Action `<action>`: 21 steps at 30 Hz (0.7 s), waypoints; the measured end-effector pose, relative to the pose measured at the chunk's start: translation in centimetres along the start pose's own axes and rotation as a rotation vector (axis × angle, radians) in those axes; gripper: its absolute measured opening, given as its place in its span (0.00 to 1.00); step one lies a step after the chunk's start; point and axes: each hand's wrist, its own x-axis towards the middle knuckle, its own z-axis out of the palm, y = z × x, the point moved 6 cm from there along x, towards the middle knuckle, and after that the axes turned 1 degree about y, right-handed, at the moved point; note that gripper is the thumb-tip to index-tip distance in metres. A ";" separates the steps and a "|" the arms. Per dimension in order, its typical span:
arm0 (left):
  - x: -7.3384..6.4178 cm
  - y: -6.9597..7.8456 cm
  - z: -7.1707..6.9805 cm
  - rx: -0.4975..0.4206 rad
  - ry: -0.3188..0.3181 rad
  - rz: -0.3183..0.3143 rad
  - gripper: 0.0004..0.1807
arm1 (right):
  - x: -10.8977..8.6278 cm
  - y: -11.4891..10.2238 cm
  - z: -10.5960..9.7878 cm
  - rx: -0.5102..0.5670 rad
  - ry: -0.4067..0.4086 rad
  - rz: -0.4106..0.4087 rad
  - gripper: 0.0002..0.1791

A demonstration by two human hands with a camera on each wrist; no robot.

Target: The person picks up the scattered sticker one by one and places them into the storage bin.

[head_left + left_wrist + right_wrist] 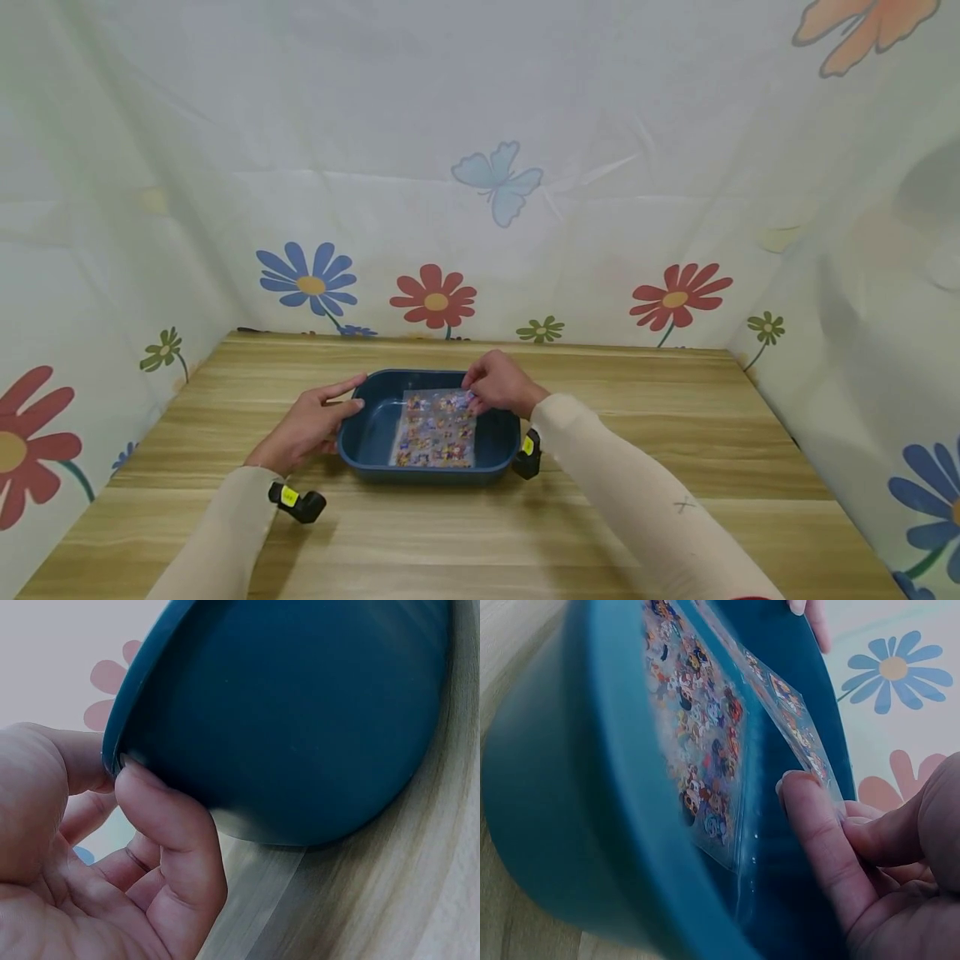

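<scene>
A dark blue plastic basin point(431, 476) with rounded corners stands on the wooden table. At its left end my left hand point(306, 427) pinches the rim, and the left wrist view shows the fingers point(169, 814) curled against the outer wall. My right hand point(504, 383) reaches over the far right part of the basin. Thumb and fingertips there pinch the edge of a clear sheet of small colorful cartoon stickers point(799, 724), which is raised at a slant. More printed sticker sheets point(697, 727) lie beneath it on the basin floor; how many is hard to tell.
The wood-grain table point(645, 417) extends around the basin on every side. A pale curtain point(375, 192) printed with flowers and a butterfly hangs behind and along both sides. Each wrist carries a small black camera point(303, 505).
</scene>
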 end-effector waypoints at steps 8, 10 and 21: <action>0.1 -0.1 0.0 0.006 0.001 -0.001 0.32 | 0.2 -0.2 0.5 -0.034 -0.004 0.013 0.09; 0.2 -0.1 0.0 0.004 0.000 0.001 0.32 | 0.2 -0.1 0.6 -0.044 -0.004 0.015 0.09; 0.3 -0.2 -0.1 0.003 -0.005 0.016 0.32 | 0.2 -0.3 1.1 -0.136 0.014 0.006 0.11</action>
